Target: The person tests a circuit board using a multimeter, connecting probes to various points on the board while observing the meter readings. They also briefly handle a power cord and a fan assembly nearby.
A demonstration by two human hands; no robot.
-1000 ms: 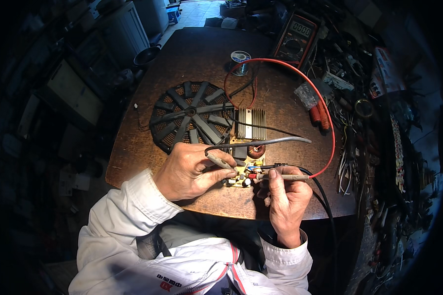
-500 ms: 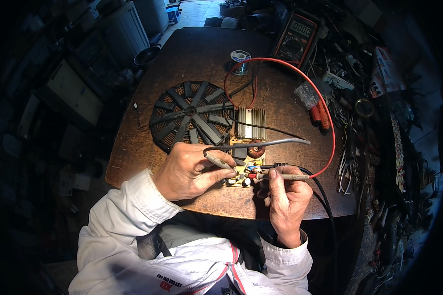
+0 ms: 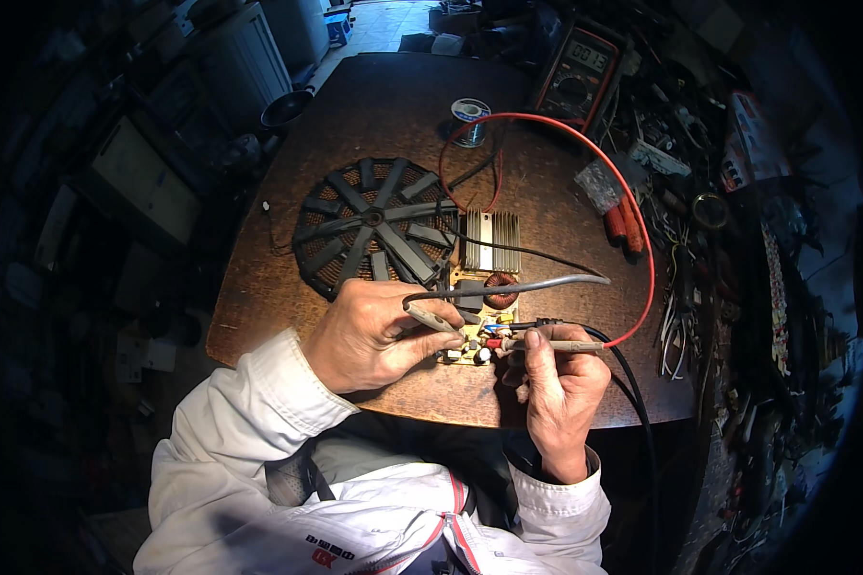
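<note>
My left hand [image 3: 374, 335] is closed around a multimeter probe [image 3: 433, 319] with a black lead, its lower end over the circuit board [image 3: 466, 359]. From the other side my right hand [image 3: 558, 383] pinches a second probe [image 3: 575, 346] on a red lead [image 3: 649, 259], pointed left at the small parts of the board. Exactly where both tips touch is too small to tell. A copper-wound ring coil [image 3: 500, 289] and a finned metal heat sink [image 3: 492, 240] sit on the far part of the board. The multimeter [image 3: 576, 81] at the back right shows digits on its screen.
A round black spoked coil [image 3: 374, 218] lies left of the board. Behind stands a solder wire spool [image 3: 470, 125]. Red-handled pliers [image 3: 624, 226] and a clear plastic bag [image 3: 596, 187] lie on the right, beside heaped wires and parts [image 3: 681, 278]. A black cable [image 3: 633, 383] hangs over the near edge.
The digits on the multimeter's screen have changed. Both hands keep their grip on the probes and have hardly moved; the board and the coil appear very slightly shifted right.
</note>
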